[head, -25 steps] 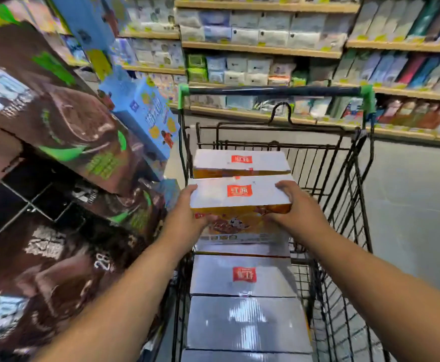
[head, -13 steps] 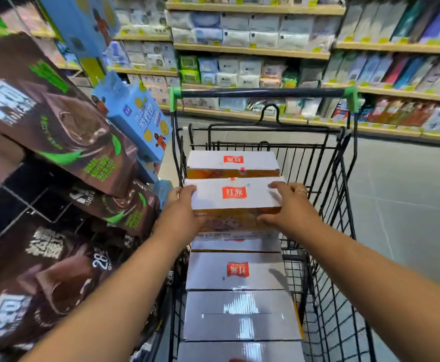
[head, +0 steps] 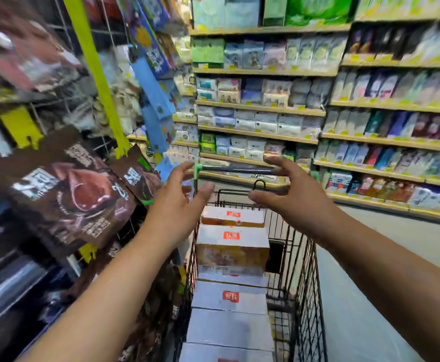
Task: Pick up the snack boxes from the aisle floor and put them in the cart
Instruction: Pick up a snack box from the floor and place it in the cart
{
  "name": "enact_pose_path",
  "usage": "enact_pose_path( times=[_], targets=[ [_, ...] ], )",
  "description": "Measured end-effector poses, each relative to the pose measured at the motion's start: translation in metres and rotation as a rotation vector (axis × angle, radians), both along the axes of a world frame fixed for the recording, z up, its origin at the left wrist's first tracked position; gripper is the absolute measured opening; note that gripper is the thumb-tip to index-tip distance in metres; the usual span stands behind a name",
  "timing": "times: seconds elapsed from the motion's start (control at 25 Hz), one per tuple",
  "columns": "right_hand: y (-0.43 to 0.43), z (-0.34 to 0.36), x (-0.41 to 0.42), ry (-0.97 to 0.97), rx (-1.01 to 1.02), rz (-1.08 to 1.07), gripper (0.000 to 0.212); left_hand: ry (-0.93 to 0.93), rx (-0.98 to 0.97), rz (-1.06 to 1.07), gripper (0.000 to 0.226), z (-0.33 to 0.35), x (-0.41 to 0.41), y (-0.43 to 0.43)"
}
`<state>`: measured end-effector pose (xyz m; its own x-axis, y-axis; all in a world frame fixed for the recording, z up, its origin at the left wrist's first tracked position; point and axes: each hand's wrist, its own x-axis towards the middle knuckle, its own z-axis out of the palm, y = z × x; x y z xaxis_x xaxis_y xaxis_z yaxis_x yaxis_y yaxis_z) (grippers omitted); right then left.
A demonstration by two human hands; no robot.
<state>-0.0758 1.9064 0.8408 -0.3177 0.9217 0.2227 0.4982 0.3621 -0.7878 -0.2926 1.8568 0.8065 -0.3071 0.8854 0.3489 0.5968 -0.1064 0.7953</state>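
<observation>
The left hand (head: 179, 194) and right hand (head: 292, 192) hover side by side over the far end of a shopping cart (head: 310, 296). Their palms are turned toward each other, fingers spread and loose, holding nothing. Just beyond them runs the cart's handle (head: 239, 169), a dark bar with a green cap; neither hand appears to grip it.

Below the hands, snack boxes (head: 230, 296) fill the cart in a row from near to far, each with a pale top and a small red label. At least 5 show. The top box (head: 233, 242) sits higher than its neighbours, resting on another, its orange-brown side facing us.

Brown bags (head: 70, 192) hang on a rack to the left. Stocked shelves (head: 266, 134) line the back and right. The grey floor (head: 370, 283) to the right shows no box.

The loading looks well along. Whether any boxes remain on the floor outside this view cannot be told.
</observation>
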Motion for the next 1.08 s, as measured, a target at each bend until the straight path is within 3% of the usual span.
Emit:
enact_pose_path(
  times=[0.28,0.4,0.6,0.76,0.84,0.96,1.08],
  targets=[
    [-0.104,0.092,0.062,0.132,0.142,0.27,0.068,0.028,0.168,0.056,0.067,0.089,0.088,-0.135],
    [-0.15,0.118,0.068,0.152,0.171,0.432,0.068,0.081,0.182,0.15,0.057,0.114,0.11,-0.206],
    [-0.245,0.146,0.051,0.281,0.114,0.747,0.062,0.138,0.174,0.387,0.063,0.156,0.118,-0.357],
    [-0.343,0.151,0.022,0.289,0.123,0.995,0.065,0.173,0.215,0.582,0.06,0.174,0.126,-0.48],
    [-0.444,0.155,-0.009,0.273,0.113,1.201,0.063,0.196,0.241,0.773,0.058,0.177,0.141,-0.599],
    [-0.487,0.158,-0.013,0.322,0.042,1.274,0.064,0.163,0.246,0.791,0.053,0.175,0.149,-0.634],
    [-0.598,0.156,-0.036,0.358,-0.031,1.448,0.066,0.193,0.228,0.951,0.052,0.175,0.176,-0.752]
  ],
)
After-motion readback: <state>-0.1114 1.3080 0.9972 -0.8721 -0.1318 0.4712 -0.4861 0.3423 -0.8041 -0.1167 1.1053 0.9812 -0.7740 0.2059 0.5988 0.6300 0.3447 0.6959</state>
